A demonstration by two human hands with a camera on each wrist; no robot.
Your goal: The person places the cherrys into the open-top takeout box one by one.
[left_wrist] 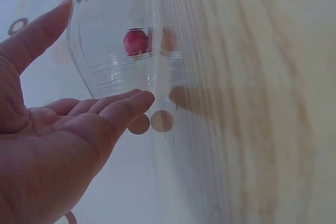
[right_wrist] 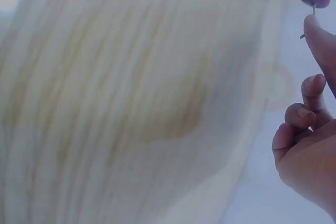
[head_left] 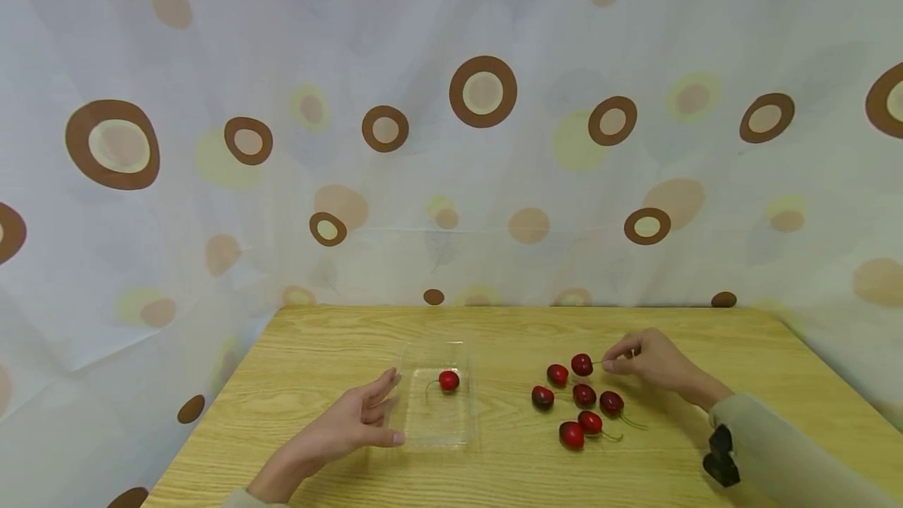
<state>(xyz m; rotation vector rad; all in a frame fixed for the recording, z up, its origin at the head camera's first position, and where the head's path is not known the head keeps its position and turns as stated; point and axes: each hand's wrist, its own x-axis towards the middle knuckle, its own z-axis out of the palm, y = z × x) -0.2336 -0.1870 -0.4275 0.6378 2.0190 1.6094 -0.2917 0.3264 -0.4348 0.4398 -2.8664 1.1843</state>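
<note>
On the left of the head view, my left hand (head_left: 346, 420) lies along the left side of a clear plastic box (head_left: 432, 436), its fingers relaxed and spread, fingertips right at the wall. One red cherry (head_left: 449, 381) with a stem lies inside the box, and it also shows through the plastic in the left wrist view. My right hand (head_left: 654, 363) pinches the stem of a dark red cherry (head_left: 582, 364) between thumb and forefinger, at the far side of a loose group. In the right wrist view, the other fingers curl inward below the pinched stem.
Several more cherries lie close together on the wooden table (head_left: 339, 335), among them a front one (head_left: 571, 435) and one with a long stem (head_left: 611, 404). A patterned curtain (head_left: 395, 45) hangs behind the table. A black device (head_left: 721, 457) sits at the right sleeve.
</note>
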